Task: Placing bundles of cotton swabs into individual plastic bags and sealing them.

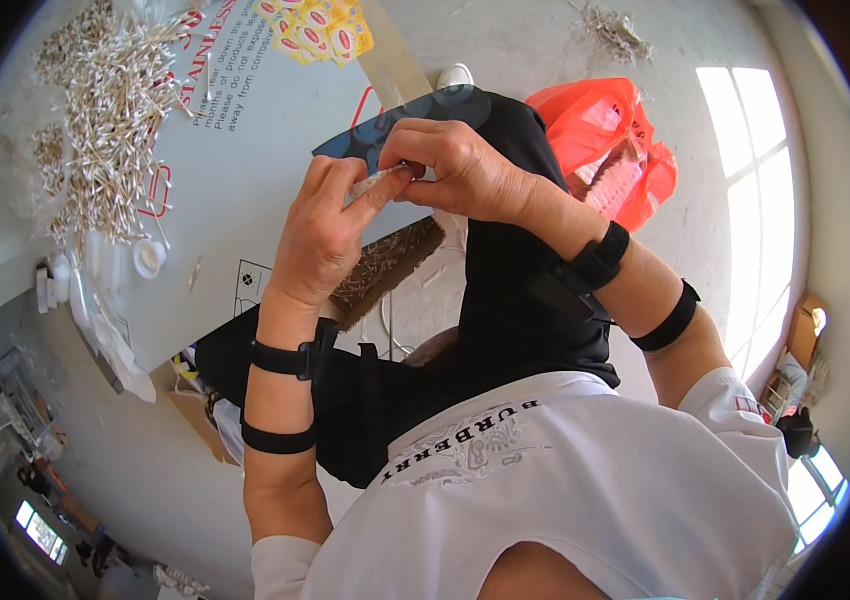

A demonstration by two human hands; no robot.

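Note:
Between both hands, over the near right edge of the table, is a slim whitish bundle (pixel 377 181); it looks like cotton swabs, but the fingers cover much of it. My left hand (pixel 325 225) pinches its left part, fingers closed. My right hand (pixel 465 170) closes thumb and fingers on its other end, the fingertips almost meeting those of the left. A large loose heap of cotton swabs (pixel 115 120) lies on the table's left side, partly on clear plastic. Yellow-and-white printed labels or packets (pixel 320 28) lie at the far edge.
The grey table (pixel 215 200) has printed lettering. Small white round containers (pixel 149 258) stand near its left edge. Below my hands, an open cardboard box (pixel 390 290) holds loose swabs. An orange-red plastic bag (pixel 580 115) with pink packs (pixel 615 180) sits on the floor beside my right leg.

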